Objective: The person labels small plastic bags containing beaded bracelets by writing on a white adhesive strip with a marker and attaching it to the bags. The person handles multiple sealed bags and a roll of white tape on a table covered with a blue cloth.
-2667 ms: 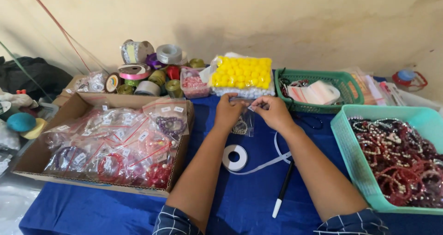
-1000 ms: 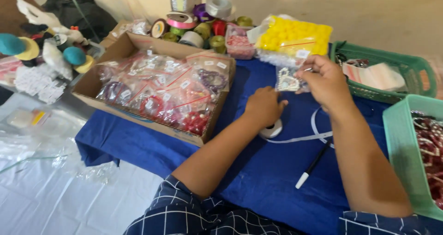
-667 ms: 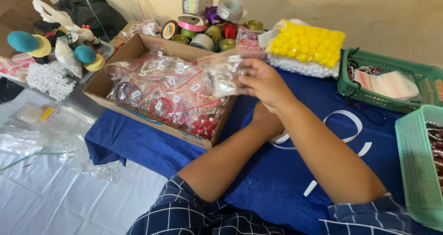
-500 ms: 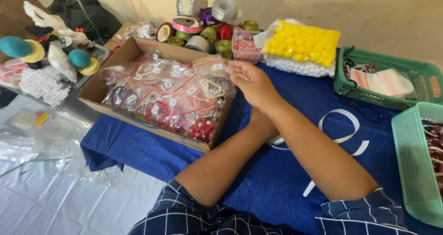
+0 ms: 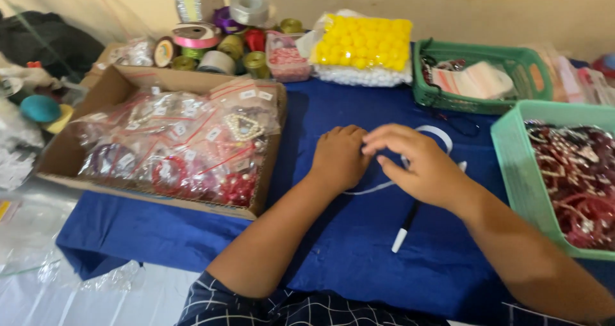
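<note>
cardboard box (image 5: 64,163) – bagged jewellery | light-green basket (image 5: 512,166) – bead bracelets

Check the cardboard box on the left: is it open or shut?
Open. The box has its flaps up and no lid, and clear bags of jewellery lie piled inside, plainly visible from above.

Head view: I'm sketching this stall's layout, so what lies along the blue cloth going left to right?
Cardboard box of bagged jewellery → left hand → right hand over white ribbon, black-and-white pen below → light green basket of beads.
</note>
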